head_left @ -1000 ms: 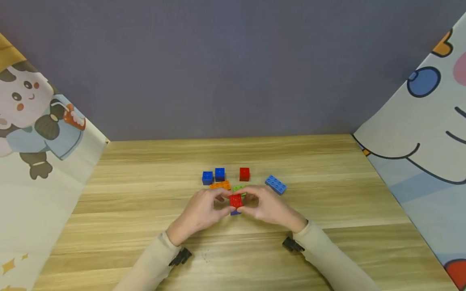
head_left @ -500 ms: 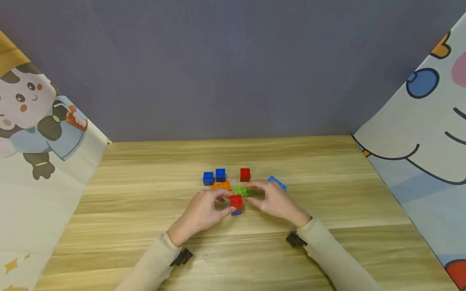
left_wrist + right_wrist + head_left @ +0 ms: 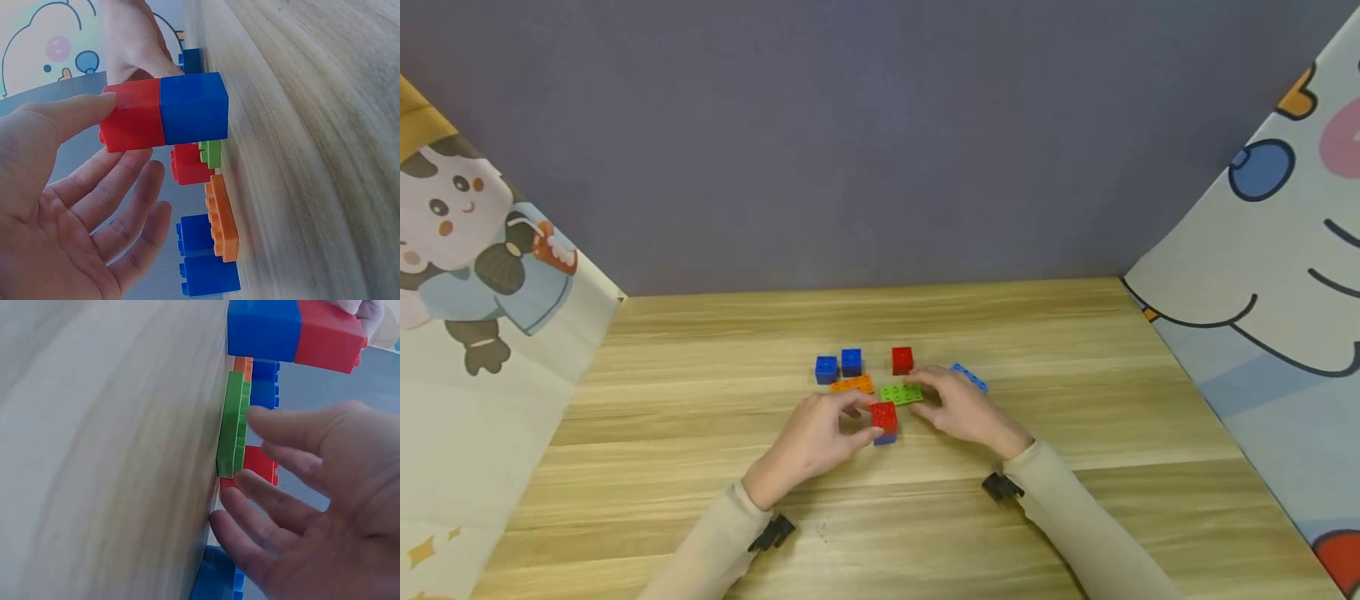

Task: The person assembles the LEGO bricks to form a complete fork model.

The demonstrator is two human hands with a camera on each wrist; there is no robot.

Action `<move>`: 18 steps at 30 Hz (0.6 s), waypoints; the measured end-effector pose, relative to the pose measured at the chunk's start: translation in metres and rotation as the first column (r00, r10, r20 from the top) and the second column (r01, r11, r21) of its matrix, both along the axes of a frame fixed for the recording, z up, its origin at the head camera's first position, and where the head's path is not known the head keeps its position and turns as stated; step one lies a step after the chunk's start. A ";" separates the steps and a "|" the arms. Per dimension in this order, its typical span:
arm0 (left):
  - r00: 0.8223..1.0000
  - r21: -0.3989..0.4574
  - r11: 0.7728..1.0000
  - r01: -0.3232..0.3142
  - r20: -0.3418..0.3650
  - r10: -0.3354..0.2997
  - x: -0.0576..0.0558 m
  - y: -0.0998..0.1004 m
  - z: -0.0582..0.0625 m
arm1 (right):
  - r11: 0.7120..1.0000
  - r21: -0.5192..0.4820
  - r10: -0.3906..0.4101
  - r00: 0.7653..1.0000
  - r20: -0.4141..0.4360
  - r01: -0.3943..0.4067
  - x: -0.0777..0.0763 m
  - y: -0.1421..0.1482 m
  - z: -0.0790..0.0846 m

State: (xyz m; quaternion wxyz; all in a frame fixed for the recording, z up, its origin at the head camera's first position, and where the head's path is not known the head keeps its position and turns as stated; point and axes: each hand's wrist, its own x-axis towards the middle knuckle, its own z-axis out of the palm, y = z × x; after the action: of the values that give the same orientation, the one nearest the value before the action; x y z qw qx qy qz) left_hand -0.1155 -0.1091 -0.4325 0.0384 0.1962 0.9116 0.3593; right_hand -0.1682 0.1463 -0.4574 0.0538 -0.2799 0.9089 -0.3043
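Observation:
A red building brick (image 3: 883,413) sits on top of a blue brick (image 3: 195,107), forming an upright two-brick stack on the table. My left hand (image 3: 812,433) pinches the red brick between thumb and fingers. My right hand (image 3: 961,405) is beside the right end of a flat green brick (image 3: 901,394), which lies just behind the stack. In the right wrist view its thumb and fingers (image 3: 269,531) are spread, with no grip on the green brick; whether a fingertip touches it, I cannot tell.
Behind the hands stand two blue bricks (image 3: 852,362) and another red brick (image 3: 902,361). A flat orange brick (image 3: 853,384) lies left of the green one. Past my right hand lies a lighter blue brick (image 3: 970,377), partly hidden. A grey wall (image 3: 865,150) closes off the table's back.
My right hand has let go of the red brick and moved right and back to the green brick's end. The left hand has kept its grip on the red brick.

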 end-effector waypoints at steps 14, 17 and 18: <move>1.000 -0.005 1.000 0.018 -0.020 -0.018 0.001 -0.001 -0.001 | 0.997 0.056 -0.060 0.998 0.014 0.059 -0.007 -0.003 -0.005; 0.999 -0.009 1.000 0.023 -0.027 -0.023 0.001 -0.002 -0.001 | 0.997 0.059 -0.058 0.998 0.016 0.057 -0.006 -0.002 -0.006; 0.999 -0.011 1.000 0.025 -0.030 -0.025 0.002 -0.002 -0.002 | 0.997 0.059 -0.060 0.998 0.018 0.059 -0.006 -0.002 -0.005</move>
State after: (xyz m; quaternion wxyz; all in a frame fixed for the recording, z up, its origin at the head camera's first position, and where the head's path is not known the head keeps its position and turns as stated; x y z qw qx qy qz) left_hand -0.1139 -0.1114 -0.4342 0.0301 0.2129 0.9114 0.3510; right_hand -0.1742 0.1439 -0.4629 0.0618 -0.2482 0.9247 -0.2818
